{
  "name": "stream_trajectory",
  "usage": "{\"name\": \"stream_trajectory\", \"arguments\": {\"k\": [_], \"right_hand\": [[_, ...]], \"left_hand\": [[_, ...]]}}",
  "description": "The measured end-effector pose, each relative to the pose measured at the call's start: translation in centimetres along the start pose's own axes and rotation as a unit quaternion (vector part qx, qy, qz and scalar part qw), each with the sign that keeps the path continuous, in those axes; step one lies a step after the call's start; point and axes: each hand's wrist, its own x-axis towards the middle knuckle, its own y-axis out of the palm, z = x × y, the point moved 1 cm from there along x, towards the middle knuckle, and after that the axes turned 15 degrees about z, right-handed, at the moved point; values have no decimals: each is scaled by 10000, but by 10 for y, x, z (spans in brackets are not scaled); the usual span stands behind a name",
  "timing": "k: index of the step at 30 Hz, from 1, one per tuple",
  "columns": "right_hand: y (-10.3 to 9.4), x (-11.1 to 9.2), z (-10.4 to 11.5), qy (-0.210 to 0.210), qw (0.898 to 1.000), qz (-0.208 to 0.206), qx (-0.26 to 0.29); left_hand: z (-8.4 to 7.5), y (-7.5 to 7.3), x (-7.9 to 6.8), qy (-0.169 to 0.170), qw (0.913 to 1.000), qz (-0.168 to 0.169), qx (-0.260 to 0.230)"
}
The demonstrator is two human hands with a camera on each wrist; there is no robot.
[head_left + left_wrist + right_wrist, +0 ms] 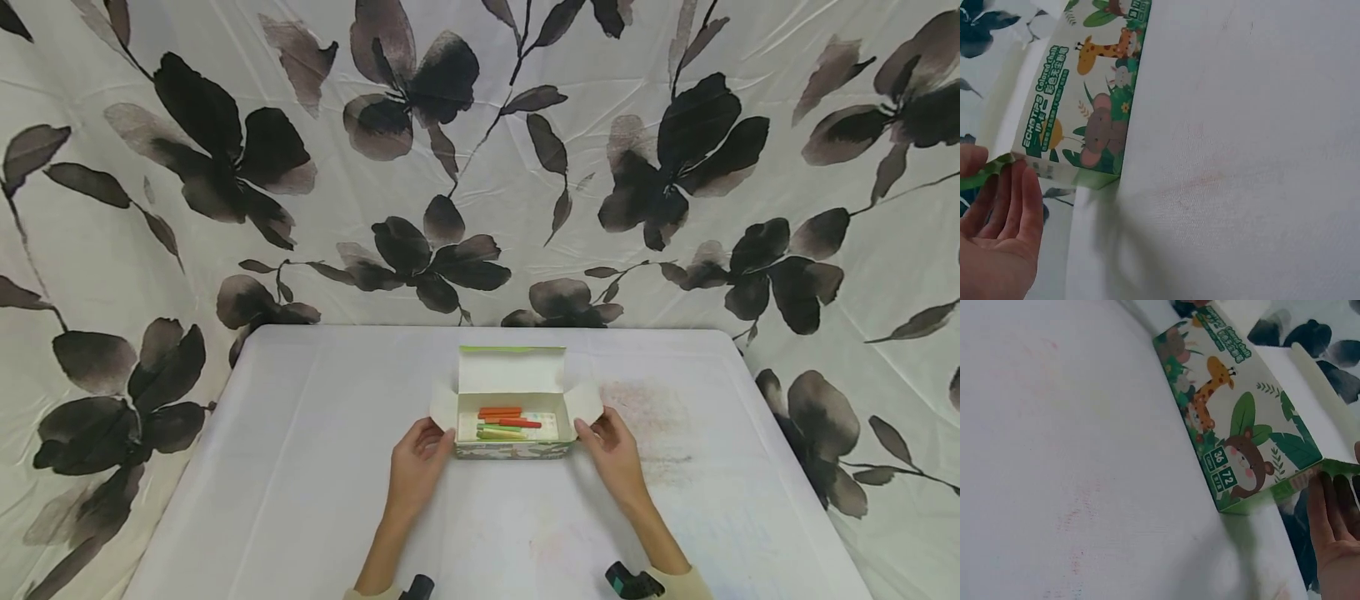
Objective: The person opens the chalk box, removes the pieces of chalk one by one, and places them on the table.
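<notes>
The box (pixel 513 451) stands on the desk (pixel 322 400), at twelve o'clock from you, with its lid (pixel 512 369) raised on the twelve o'clock side. Your left grip (pixel 418 462) pinches the left flap (pixel 444 407) at nine o'clock; your right grip (pixel 615 462) pinches the right flap (pixel 587 402) at three o'clock. Inside, orange sticks (pixel 500 411) lie toward ten o'clock, a red stick (pixel 527 424) near the centre, and green and yellow sticks (pixel 501 434) toward seven o'clock.

Chalk box (pixel 513 451) stood open.
Front animal-printed; lid (pixel 512 371) raised at box's rear, flaps (pixel 583 403) spread at its sides; orange, red, green, yellow sticks (pixel 500 413) lay inside.
</notes>
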Motion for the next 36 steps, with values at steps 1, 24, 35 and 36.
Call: {"name": "stream_trajectory", "arguments": {"k": [1,24,35,36], "right_hand": [[0,-1,-1,107,9999,-44,99],[16,-8,-29,1745,9663,-742,1739],[19,-10,-27,2081,9601,-562,1783],[19,-10,-27,2080,9609,-560,1742]], "left_hand": [[1,-1,-1,-48,10000,7,-86],[21,8,-9,-1524,9807,-313,-1182],[24,14,-11,-2007,9609,-72,-1907],[25,14,-11,-2016,9613,-91,-1877]]}}
